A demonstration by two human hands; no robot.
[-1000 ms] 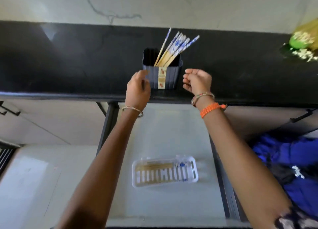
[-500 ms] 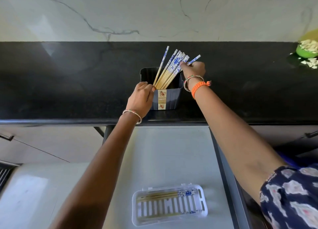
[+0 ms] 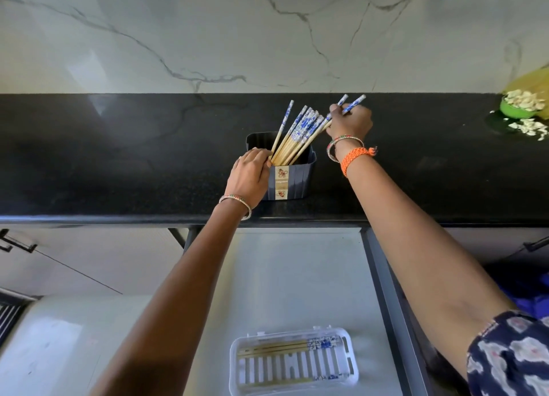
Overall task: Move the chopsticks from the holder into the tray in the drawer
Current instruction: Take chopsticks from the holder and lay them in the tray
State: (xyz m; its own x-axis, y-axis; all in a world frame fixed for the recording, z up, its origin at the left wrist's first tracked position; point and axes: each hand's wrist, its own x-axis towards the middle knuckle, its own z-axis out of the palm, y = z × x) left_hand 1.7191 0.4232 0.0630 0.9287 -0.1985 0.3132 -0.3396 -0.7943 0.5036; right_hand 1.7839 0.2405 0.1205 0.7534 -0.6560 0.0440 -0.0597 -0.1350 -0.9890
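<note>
Right grip (image 3: 350, 122) pinches two chopsticks (image 3: 347, 105); left (image 3: 251, 175) clasps the holder (image 3: 297, 178), label unreadable.

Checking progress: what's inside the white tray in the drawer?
A few chopsticks lie lengthwise along the tray's far side; its slotted floor is otherwise bare. Exact count unclear.

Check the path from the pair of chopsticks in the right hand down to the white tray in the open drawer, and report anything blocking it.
Nothing visible blocks it. The right hand grips two blue-patterned wooden chopsticks above the black counter; the white slotted plastic tray lies uncovered in the open drawer, between both forearms.
</note>
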